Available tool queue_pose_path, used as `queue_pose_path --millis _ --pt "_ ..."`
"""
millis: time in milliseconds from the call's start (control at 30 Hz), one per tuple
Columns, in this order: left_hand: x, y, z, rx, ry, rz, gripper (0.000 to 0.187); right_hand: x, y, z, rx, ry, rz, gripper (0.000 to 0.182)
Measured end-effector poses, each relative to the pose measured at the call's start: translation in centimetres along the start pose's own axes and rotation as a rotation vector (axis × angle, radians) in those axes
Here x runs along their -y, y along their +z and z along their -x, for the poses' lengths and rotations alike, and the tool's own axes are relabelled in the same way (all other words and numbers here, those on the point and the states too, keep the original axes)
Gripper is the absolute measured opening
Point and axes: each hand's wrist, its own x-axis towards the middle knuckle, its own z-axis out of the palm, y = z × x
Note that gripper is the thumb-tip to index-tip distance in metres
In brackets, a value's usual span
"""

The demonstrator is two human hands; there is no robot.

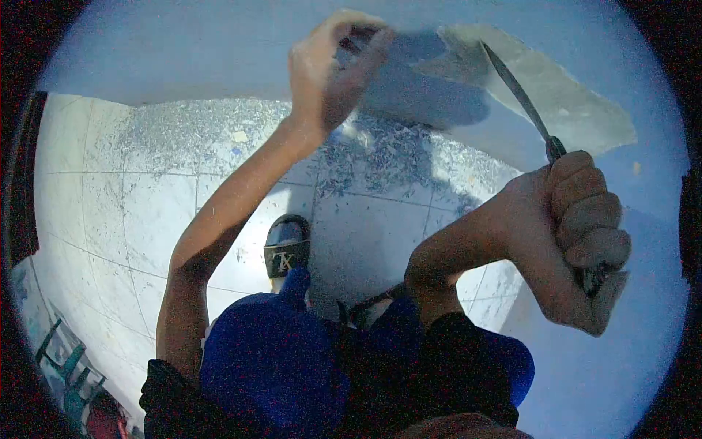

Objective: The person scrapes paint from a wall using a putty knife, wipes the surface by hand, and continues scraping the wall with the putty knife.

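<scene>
My right hand (578, 227) is wrapped in a fist around the dark handle of a knife (518, 89). Its long narrow blade points up and left, with the tip over a bare pale patch (556, 91) in the blue wall (219, 58). Ragged edges of blue paint surround that patch. My left hand (333, 69) is raised at the wall, left of the patch, with fingers curled toward the thumb. Something dark shows inside that curl, but I cannot make out whether it is a held thing or shadow.
Blue and pale flakes (373, 157) are strewn over the white tiled floor (153, 212) along the wall's foot. My foot in a dark sandal (287, 249) stands below. A green plastic chair (73, 373) and something red (106, 421) are at lower left.
</scene>
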Motion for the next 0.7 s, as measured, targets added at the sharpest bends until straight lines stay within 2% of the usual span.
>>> queue_pose_path --millis 67,100,133,200,333,400,533,567,633,700 --pt "-0.8 -0.3 0.5 0.039 -0.05 0.055 0.009 -1.2 -0.6 -0.2 0.011 0.088 0.073 0.038" --pt "-0.3 -0.2 0.4 0.036 -0.002 0.059 0.011 -0.5 -0.3 -0.5 -0.06 0.155 -0.002 0.038" --pt "0.0 0.1 0.4 0.031 -0.033 0.101 0.011 0.0 0.0 -1.0 -0.121 0.215 -0.086 0.038" --pt "-0.1 0.1 0.5 0.02 -0.123 0.179 0.012 -1.1 -0.1 -1.3 -0.054 0.178 -0.014 0.034" --pt "-1.3 -0.1 0.4 0.052 -0.134 0.096 0.011 -3.5 -1.1 -0.8 0.045 0.099 0.133 0.028" --pt "-0.5 -0.1 0.4 0.046 -0.153 0.139 0.01 -2.9 -0.7 -0.4 -0.029 0.069 0.056 0.026" --pt "0.4 0.0 0.7 0.017 0.01 0.096 0.009 -0.2 0.9 -0.9 -0.14 0.04 0.084 0.038" --pt "0.2 0.2 0.5 0.031 -0.01 0.109 0.009 0.6 1.1 -1.3 -0.162 0.01 0.094 0.041" --pt "-0.5 -0.2 0.5 0.058 -0.067 0.123 0.009 2.1 1.6 -1.4 -0.24 0.053 -0.048 0.033" --pt "0.4 0.0 0.4 0.021 0.042 0.079 0.008 1.3 1.4 -1.3 -0.258 -0.103 0.058 0.025"
